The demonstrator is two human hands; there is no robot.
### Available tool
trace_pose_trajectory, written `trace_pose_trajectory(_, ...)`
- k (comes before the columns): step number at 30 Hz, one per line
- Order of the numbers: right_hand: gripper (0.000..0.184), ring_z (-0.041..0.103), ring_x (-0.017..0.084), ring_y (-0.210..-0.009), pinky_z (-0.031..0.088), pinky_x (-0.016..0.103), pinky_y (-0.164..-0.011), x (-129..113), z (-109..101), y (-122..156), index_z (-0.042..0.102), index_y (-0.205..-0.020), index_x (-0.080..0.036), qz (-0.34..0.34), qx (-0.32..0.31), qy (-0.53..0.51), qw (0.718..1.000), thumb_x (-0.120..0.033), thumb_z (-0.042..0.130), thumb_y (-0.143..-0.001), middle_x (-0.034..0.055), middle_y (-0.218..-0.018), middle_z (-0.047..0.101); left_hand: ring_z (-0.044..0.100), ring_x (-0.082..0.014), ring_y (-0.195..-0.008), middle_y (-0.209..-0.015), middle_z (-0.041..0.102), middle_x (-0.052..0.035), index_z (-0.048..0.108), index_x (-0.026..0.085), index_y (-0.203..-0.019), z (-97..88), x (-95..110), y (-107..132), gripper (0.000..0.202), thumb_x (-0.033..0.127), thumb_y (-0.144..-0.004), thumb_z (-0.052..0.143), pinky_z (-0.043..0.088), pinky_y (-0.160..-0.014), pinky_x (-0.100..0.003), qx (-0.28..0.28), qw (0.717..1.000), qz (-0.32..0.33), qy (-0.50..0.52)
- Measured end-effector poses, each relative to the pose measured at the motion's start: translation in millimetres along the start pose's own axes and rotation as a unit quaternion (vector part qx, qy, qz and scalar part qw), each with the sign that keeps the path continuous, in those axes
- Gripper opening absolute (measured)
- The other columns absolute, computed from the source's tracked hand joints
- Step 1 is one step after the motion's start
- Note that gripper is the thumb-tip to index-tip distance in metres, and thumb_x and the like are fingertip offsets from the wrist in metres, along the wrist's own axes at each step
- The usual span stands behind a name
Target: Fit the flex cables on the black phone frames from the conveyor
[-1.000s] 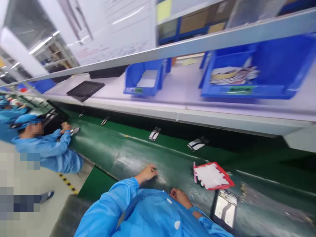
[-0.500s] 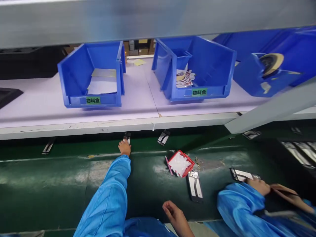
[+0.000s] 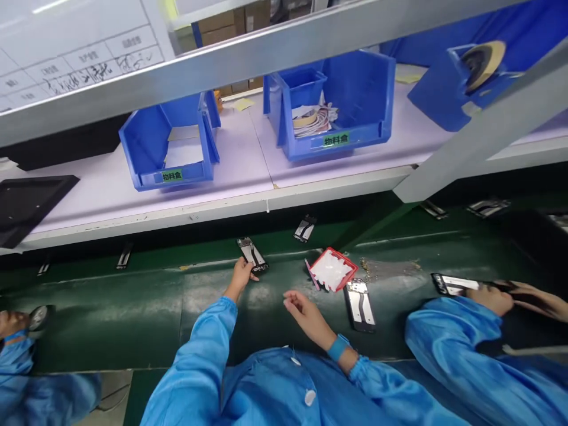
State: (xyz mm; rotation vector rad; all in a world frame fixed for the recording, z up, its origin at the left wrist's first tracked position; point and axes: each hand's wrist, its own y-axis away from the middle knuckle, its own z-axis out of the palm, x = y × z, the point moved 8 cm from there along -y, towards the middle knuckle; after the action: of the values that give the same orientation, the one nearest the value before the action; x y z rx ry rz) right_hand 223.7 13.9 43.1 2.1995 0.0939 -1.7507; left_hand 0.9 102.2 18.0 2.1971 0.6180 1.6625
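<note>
- Left hand [image 3: 240, 277]: closed on near end of a phone part [image 3: 252, 253], thumb on its edge; part sticks out ahead of the fingers.
- Right hand [image 3: 309, 318]: nothing held, fingers loosely curled, thumb slightly apart; just right of the grip, nearer the body.
- Red tray [image 3: 351, 281]: right of the grip, beyond the right hand. Heaped with white pieces [image 3: 331, 269]; pink tweezers [image 3: 312, 276] along its left side.
- Second phone part [image 3: 361, 306]: right of both hands, against tray's near corner.
- Smaller blue bin [image 3: 145, 139]: on shelf, beyond and left of grip; pale sheets inside.
- Larger blue bin [image 3: 366, 89]: beyond, right of grip; small blue box [image 3: 305, 93], tape roll, papers.
</note>
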Motion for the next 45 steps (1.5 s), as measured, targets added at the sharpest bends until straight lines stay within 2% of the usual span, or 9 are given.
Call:
trace_pose_trajectory(6, 0.038, 0.067, 0.022, -0.080, 0.057, 0.032, -0.070, -27.9, 1.5, 3.8, 0.062, -0.116, -0.019, -0.023, -0.058, -0.030, 0.998, -0.052, 0.050, -0.102, 0.0057, -0.095, 0.070, 0.068, -0.0189, -0.081, -0.105, 0.070, -0.0068, 0.059, 0.018, -0.121, 37.4, -8.6, 119.2, 0.034, 0.037, -0.093, 0.061, 0.060, -0.067, -0.029, -0.059, 0.993, 0.051, 0.083)
trace_pose_trajectory(10, 0.026, 0.061, 0.021, -0.078, 0.054, 0.032, -0.075, -52.1, 6.1, 19.5, 0.067, -0.104, -0.020, -0.062, -0.051, -0.012, 0.997, -0.044, 0.059, -0.096, 0.0046, -0.091, 0.066, 0.068, -0.0227, -0.098, -0.116, 0.071, -0.0106, 0.059, 0.017, -0.127, 30.5, -10.6, 153.5, 0.037, 0.038, -0.097, 0.052, 0.058, -0.082, -0.030, -0.035, 0.994, 0.080, 0.069)
trace_pose_trajectory(16, 0.018, 0.058, 0.022, -0.075, 0.055, 0.036, -0.078, -79.8, -0.3, 39.5, 0.062, -0.096, -0.023, -0.135, 0.112, 0.046, 0.983, -0.040, 0.065, -0.095, 0.0054, -0.088, 0.062, 0.068, -0.0240, -0.083, -0.095, 0.074, -0.0091, 0.064, 0.017, -0.122, 8.4, 0.0, 166.7, 0.041, 0.047, -0.095, 0.059, 0.055, -0.080, -0.034, -0.024, 0.989, 0.144, -0.030)
trace_pose_trajectory(22, 0.020, 0.072, 0.021, -0.076, 0.062, 0.033, -0.070, -90.7, 14.8, 45.8, 0.059, -0.108, -0.024, -0.145, 0.052, 0.014, 0.988, -0.043, 0.051, -0.107, 0.0035, -0.087, 0.071, 0.070, -0.0262, -0.086, -0.102, 0.074, -0.0120, 0.060, 0.018, -0.127, 2.2, 14.8, 174.3, 0.042, 0.050, -0.101, 0.052, 0.054, -0.081, -0.035, -0.031, 0.977, 0.195, -0.082)
trace_pose_trajectory(29, 0.021, 0.065, 0.020, -0.078, 0.061, 0.034, -0.071, -97.3, 19.5, 57.6, 0.071, -0.122, -0.024, -0.248, 0.003, 0.093, 0.964, -0.031, 0.062, -0.104, 0.0089, -0.107, 0.066, 0.069, -0.0236, -0.096, -0.108, 0.074, -0.0084, 0.064, 0.020, -0.120, 4.0, 25.6, 152.0, 0.049, 0.062, -0.096, 0.060, 0.056, -0.084, -0.033, -0.052, 0.982, 0.166, 0.068)
trace_pose_trajectory(34, 0.011, 0.065, 0.024, -0.095, 0.057, 0.040, -0.088, -93.0, 22.9, 45.4, 0.072, -0.104, -0.022, -0.277, -0.006, 0.112, 0.954, -0.027, 0.062, -0.105, 0.0088, -0.101, 0.067, 0.069, -0.0209, -0.079, -0.100, 0.075, -0.0075, 0.064, 0.018, -0.121, 9.2, 11.4, 153.2, 0.054, 0.064, -0.091, 0.066, 0.056, -0.066, -0.028, -0.058, 0.987, 0.123, 0.082)
trace_pose_trajectory(39, 0.018, 0.062, 0.017, -0.072, 0.055, 0.029, -0.069, -82.8, 30.2, 31.5, 0.067, -0.089, -0.021, -0.237, -0.005, 0.072, 0.969, -0.033, 0.064, -0.103, 0.0022, -0.084, 0.065, 0.071, -0.0222, -0.077, -0.102, 0.076, -0.0099, 0.062, 0.017, -0.123, -1.9, -1.2, 148.4, 0.062, 0.065, -0.084, 0.071, 0.057, -0.062, -0.029, -0.058, 0.988, 0.090, 0.108)
trace_pose_trajectory(42, 0.025, 0.062, 0.016, -0.063, 0.054, 0.026, -0.061, -60.2, 7.9, 12.4, 0.062, -0.093, -0.021, -0.177, 0.055, 0.058, 0.981, -0.041, 0.055, -0.106, -0.0009, -0.075, 0.064, 0.074, -0.0271, -0.097, -0.115, 0.076, -0.0137, 0.063, 0.016, -0.118, -16.9, -7.6, 138.0, 0.065, 0.053, -0.070, 0.086, 0.060, -0.083, -0.036, -0.019, 0.985, 0.080, 0.151)
trace_pose_trajectory(45, 0.034, 0.064, 0.017, -0.062, 0.055, 0.027, -0.059, -28.1, -51.3, -12.5, 0.059, -0.094, -0.020, -0.094, 0.154, 0.076, 0.981, -0.050, 0.049, -0.106, -0.0005, -0.072, 0.063, 0.076, -0.0313, -0.097, -0.110, 0.078, -0.0165, 0.066, 0.013, -0.109, -21.6, -20.0, 131.2, 0.062, 0.045, -0.062, 0.091, 0.060, -0.089, -0.043, -0.008, 0.984, 0.047, 0.170)
